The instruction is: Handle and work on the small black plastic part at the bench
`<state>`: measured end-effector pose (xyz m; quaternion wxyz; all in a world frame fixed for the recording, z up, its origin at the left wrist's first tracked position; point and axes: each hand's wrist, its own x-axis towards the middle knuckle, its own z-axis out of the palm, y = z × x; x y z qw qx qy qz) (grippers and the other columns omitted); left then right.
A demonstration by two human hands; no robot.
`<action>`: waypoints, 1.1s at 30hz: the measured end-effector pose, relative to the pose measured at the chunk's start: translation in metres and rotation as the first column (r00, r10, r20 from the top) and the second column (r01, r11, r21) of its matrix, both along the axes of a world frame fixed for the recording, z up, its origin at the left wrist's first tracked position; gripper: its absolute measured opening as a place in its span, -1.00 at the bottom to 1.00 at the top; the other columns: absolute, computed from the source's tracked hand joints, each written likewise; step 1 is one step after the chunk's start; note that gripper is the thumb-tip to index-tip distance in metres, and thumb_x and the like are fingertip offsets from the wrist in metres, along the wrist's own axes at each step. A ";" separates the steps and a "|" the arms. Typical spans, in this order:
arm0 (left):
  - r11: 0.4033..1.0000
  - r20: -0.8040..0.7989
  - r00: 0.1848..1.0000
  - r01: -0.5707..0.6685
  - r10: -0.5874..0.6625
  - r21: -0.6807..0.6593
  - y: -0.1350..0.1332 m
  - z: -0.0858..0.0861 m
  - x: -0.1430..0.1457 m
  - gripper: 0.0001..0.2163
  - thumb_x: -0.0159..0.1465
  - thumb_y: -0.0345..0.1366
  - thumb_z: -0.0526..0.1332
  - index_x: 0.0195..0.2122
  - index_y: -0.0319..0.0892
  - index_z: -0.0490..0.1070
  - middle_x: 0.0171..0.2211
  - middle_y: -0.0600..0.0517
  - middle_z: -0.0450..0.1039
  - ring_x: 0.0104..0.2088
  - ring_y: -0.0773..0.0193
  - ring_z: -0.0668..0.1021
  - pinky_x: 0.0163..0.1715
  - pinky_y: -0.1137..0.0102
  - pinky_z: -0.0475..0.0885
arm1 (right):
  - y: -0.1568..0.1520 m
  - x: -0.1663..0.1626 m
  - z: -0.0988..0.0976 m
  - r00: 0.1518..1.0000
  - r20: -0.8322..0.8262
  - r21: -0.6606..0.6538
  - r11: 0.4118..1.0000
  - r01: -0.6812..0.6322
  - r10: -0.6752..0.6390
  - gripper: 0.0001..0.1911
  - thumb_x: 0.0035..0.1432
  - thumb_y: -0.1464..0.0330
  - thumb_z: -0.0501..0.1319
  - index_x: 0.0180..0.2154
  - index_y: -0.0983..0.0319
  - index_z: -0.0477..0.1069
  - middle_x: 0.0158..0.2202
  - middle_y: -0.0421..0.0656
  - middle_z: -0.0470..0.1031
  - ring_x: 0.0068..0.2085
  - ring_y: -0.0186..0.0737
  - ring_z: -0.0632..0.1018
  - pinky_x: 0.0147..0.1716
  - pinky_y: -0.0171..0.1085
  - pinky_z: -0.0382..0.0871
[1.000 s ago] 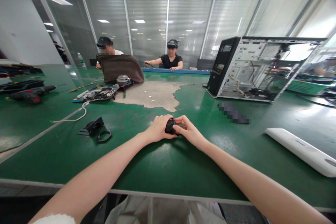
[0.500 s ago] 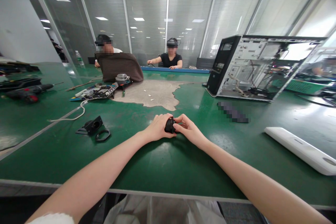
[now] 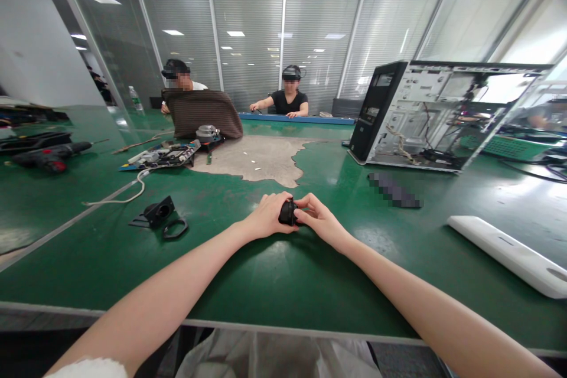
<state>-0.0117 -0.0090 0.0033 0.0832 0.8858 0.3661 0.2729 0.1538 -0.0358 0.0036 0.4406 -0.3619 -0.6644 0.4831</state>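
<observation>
Little moved: left hand point(image 3: 266, 216) holds black part point(image 3: 287, 212), right hand point(image 3: 319, 220) apparently pinching it.

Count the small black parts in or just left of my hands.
3: one part between left hand and right hand, bracket to their left, ring beside it; hands may hide more.

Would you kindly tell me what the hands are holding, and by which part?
A black part: the left hand clasps its left side, and the right hand grips its right end.
</observation>
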 end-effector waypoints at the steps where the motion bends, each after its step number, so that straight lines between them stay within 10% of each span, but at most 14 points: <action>1: 1.000 -0.002 1.000 0.001 -0.001 0.002 0.000 0.000 0.000 -0.47 -0.09 -0.04 0.24 -0.13 -0.14 0.13 -0.24 0.01 0.31 -0.25 0.15 0.37 -0.25 0.31 0.18 | 0.002 0.000 -0.001 1.000 -0.002 -0.006 1.000 0.011 -0.011 -0.77 -0.03 0.24 0.16 -0.36 0.21 0.19 -0.29 -0.22 0.34 -0.33 -0.36 0.45 -0.26 -0.25 0.35; 33: 1.000 -0.013 1.000 -0.006 0.005 -0.019 -0.001 0.003 0.001 -0.49 -0.09 -0.07 0.25 -0.15 -0.13 0.15 -0.24 0.01 0.32 -0.24 0.14 0.38 -0.24 0.31 0.19 | 0.000 0.000 -0.002 1.000 0.010 0.025 1.000 0.002 -0.002 -0.76 -0.02 0.23 0.15 -0.34 0.18 0.15 -0.27 -0.20 0.35 -0.31 -0.35 0.44 -0.28 -0.25 0.35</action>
